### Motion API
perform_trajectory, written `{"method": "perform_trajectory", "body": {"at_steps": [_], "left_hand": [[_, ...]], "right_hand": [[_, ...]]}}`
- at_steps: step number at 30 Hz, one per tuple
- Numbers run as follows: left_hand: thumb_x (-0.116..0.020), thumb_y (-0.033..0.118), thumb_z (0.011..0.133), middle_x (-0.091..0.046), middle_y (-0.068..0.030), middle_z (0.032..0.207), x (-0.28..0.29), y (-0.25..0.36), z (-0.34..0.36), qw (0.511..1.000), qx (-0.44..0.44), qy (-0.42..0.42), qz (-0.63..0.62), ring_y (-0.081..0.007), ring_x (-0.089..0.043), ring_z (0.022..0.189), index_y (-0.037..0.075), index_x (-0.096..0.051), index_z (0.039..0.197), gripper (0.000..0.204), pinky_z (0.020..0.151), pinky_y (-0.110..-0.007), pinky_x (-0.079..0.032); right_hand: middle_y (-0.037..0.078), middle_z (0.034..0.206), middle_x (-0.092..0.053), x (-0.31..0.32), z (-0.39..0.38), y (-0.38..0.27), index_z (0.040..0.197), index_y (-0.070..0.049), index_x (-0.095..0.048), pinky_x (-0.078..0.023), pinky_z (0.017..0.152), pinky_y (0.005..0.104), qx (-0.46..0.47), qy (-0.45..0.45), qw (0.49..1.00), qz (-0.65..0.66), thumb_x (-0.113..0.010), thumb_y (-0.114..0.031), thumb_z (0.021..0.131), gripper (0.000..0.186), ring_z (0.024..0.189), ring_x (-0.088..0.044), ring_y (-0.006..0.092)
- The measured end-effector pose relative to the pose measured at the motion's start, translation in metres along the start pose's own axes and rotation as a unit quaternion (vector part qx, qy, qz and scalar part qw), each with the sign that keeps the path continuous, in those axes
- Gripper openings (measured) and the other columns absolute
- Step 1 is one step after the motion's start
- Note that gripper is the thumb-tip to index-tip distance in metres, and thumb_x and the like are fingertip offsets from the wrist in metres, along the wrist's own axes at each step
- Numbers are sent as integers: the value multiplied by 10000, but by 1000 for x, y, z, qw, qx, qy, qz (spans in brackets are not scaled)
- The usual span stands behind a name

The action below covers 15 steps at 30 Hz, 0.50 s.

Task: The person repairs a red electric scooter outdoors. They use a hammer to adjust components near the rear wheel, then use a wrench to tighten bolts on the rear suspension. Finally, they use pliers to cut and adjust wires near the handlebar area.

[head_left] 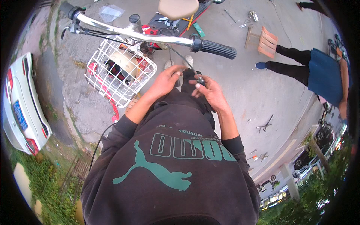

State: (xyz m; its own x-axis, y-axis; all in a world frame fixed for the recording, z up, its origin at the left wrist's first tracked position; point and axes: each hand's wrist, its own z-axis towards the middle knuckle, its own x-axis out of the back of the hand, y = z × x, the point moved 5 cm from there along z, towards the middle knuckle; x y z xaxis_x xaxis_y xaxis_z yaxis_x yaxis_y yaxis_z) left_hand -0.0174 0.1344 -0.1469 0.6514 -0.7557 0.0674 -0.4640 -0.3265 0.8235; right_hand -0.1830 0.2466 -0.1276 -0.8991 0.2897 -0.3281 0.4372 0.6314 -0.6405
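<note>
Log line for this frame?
left hand: by cable | right hand: pinching dark part | basket: left of left hand | handlebar: ahead of hands

Left hand [164, 83] angled inward, right hand [213, 93] near it, both partly curled

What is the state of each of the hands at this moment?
Left hand: fingers partly curled; whether it holds anything cannot be told.
Right hand: closed on a small dark part.

The head-worn fisheye view looks steeply down from close above the left hand [165, 83] and right hand [212, 92].
</note>
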Motion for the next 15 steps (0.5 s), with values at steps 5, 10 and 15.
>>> {"method": "perform_trajectory", "body": {"at_steps": [5,10,15], "left_hand": [[-686,324,974,-721,-86,979,7,18,2,997,33,-40,-62,-123,-630,839,-33,-717,1074,372,794,-284,-496],[-782,333,904,-672,-21,774,17,46,0,989,44,-77,-117,-76,-585,691,-1,-734,925,338,644,-250,-441],[-798,284,886,-649,-17,765,18,39,3,980,52,-96,-166,-84,-588,674,24,-702,869,278,645,-244,-433]], "right_hand": [[127,982,-731,-41,-6,-9,1216,98,-582,-541,587,295,35,40,997,-52,-601,-94,1002,288,697,-711,163],[106,740,-698,-61,-17,-28,1207,48,-648,-517,578,304,98,149,945,-274,-621,-76,983,258,617,-673,154],[180,817,-698,-68,-23,-30,1245,5,-647,-538,618,397,249,261,818,-448,-665,-57,925,327,684,-697,298]]}}
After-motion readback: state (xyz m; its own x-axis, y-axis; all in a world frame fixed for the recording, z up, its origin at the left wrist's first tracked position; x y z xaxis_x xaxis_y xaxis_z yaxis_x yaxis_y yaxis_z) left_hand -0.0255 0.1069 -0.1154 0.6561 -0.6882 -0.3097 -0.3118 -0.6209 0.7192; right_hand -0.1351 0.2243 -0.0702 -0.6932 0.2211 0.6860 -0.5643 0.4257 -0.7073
